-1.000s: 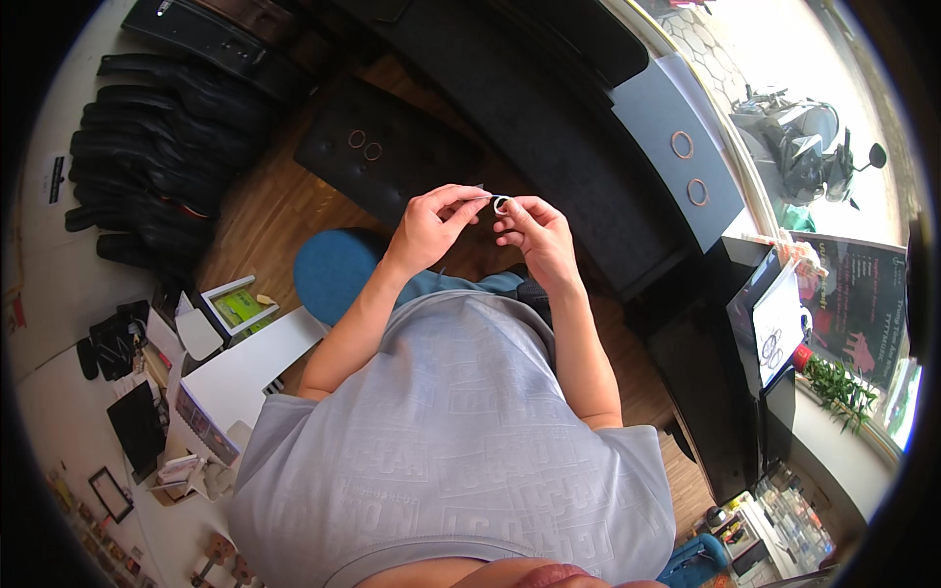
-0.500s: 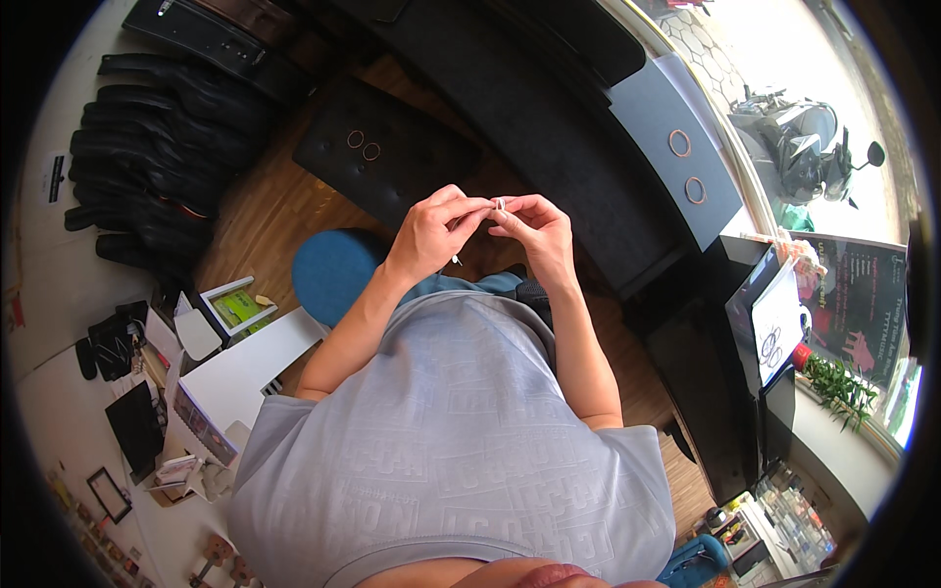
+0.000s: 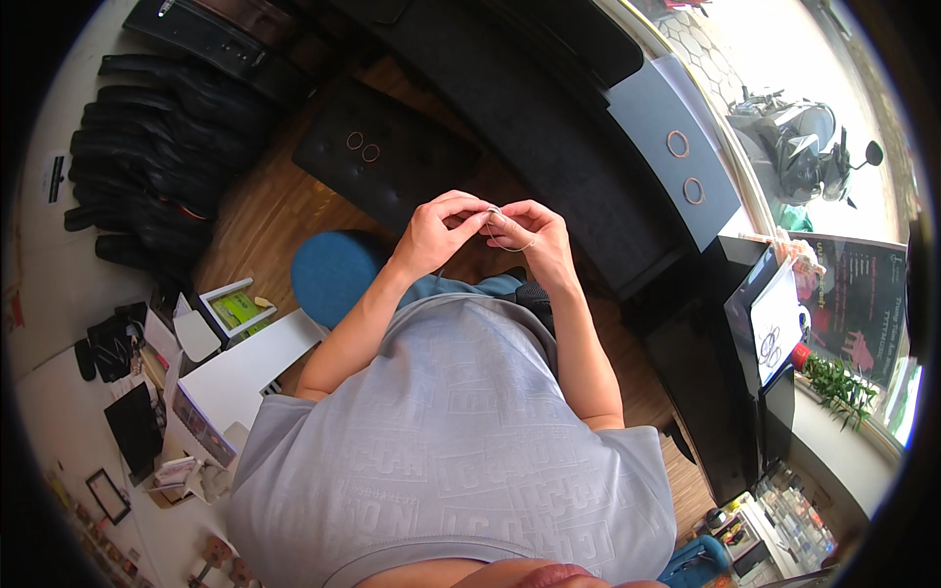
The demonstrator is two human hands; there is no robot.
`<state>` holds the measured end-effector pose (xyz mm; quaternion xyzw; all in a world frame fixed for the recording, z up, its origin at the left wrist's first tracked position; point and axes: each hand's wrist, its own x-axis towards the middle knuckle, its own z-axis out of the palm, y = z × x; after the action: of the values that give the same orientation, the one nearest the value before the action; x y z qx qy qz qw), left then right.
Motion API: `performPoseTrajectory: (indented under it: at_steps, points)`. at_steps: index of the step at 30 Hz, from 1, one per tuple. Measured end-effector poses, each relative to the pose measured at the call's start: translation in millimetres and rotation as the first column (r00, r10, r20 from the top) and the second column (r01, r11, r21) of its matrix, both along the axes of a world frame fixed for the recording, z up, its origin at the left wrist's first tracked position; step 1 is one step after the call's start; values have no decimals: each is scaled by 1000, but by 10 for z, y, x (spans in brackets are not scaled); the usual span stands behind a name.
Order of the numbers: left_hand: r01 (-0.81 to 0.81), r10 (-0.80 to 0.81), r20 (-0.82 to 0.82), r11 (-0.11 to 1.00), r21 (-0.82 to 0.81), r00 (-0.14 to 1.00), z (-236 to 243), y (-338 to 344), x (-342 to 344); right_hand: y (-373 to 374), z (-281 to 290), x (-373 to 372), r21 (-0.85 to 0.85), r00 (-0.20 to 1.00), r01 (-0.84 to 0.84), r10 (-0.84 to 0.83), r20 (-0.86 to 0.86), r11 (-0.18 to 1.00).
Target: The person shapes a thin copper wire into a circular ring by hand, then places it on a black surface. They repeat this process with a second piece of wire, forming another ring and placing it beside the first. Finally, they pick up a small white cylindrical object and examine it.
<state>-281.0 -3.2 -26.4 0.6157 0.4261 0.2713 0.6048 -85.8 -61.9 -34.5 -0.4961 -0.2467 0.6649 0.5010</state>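
Note:
Raised in front of my body, my left hand point(image 3: 433, 233) and my right hand point(image 3: 537, 240) meet fingertip to fingertip. Both are pinched on a thin, pale string point(image 3: 510, 250) that looks like wire. Part of it hangs in a small curved loop below the right fingers; the rest is hidden by the fingertips. On the black tufted bench point(image 3: 333, 147) beyond my hands lie two thin copper-coloured rings point(image 3: 363, 146), perhaps coiled strings. Two similar rings point(image 3: 686, 167) rest apart on the grey panel point(image 3: 637, 103) at the right.
A round blue stool point(image 3: 333, 274) stands by my left forearm. Several black padded cases point(image 3: 167, 147) line the left wall. A white desk with an open drawer point(image 3: 240, 304) is at the lower left. Beyond the right-hand window stand a motorbike point(image 3: 804, 142) and a signboard point(image 3: 863, 304).
A thin loop of the string now shows below my right fingers. The pale end that dangled by my left wrist is no longer visible there. My hands have barely moved.

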Motion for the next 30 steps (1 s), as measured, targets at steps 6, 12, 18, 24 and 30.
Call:
performPoseTrajectory:
  at_steps: [6, 12, 18, 24, 30]
  points:
    - [-30, 33, 108, 999, -25, 994, -115, -3, 19, -44, -154, -112, -1, 965, 157, -153, -212, 988]
    - [-76, 79, 72, 996, -36, 994, -58, -29, 87, -49, -366, -195, 16, 886, 168, -144, -440, 986]
    - [-117, 120, 71, 992, -46, 990, -135, -15, 48, 41, -91, -66, 62, 997, 21, -25, 75, 998]
    - [-71, 123, 189, 963, -260, 974, -72, -21, 48, 32, -134, -76, 36, 984, 177, -175, -44, 984]
    - [-35, 80, 169, 967, -253, 982, -147, -4, -16, 17, -103, -86, 36, 989, 97, -93, -113, 995]
